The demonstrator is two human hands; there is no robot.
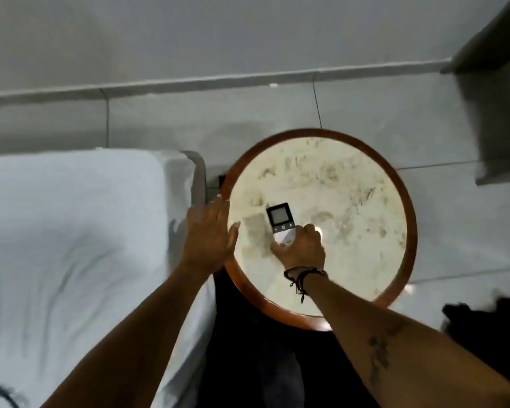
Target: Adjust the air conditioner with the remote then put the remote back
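A white remote [280,220] with a dark screen at its far end is held just over the round marble-topped side table [351,201], casting a shadow to its left. My right hand [302,248] grips the remote's near end, fingers wrapped around it. My left hand [211,234] hovers flat and spread over the table's left wooden rim, holding nothing. The air conditioner is out of sight.
A bed with a white sheet [71,245] fills the left side, close against the table. Grey tiled floor [439,136] surrounds the table, with a skirting and wall beyond. A grey furniture edge [501,113] stands at the right. A dark object [489,328] lies on the floor, lower right.
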